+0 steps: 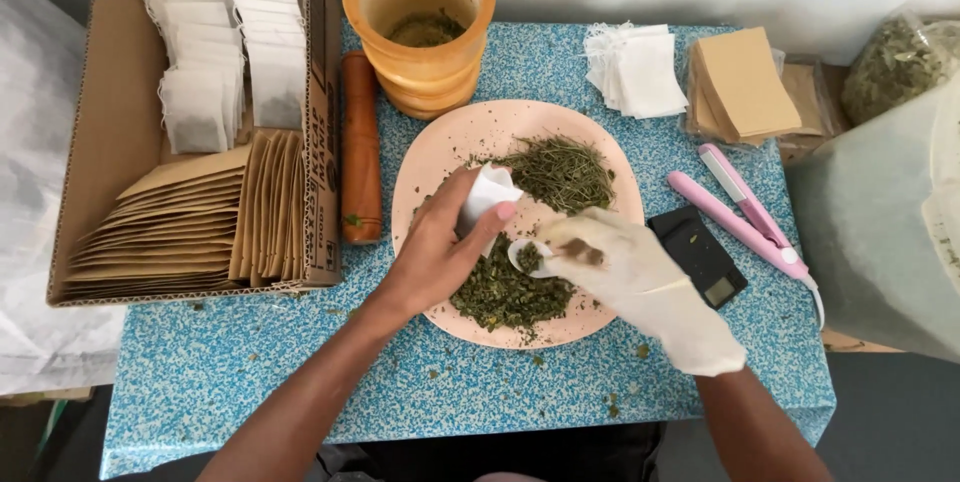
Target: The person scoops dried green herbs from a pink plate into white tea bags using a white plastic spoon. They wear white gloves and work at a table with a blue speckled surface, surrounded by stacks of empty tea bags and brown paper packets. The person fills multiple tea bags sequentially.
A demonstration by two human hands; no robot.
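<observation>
The bare left hand (pixel 432 254) grips an open white sachet (pixel 487 197) while the gloved right hand (pixel 640 282), just beside, pinches a small spoon (pixel 530 258) of dried herbs (pixel 505 292), best tipped slowly.

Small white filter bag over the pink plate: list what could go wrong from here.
The small white spoon in the gloved right hand is heaped with dried green herb, so bits could fall past the small white filter bag held by the bare left hand. Flakes already lie on the blue speckled table. The black pocket scale sits close beside the round pink plate and could catch crumbs.
</observation>
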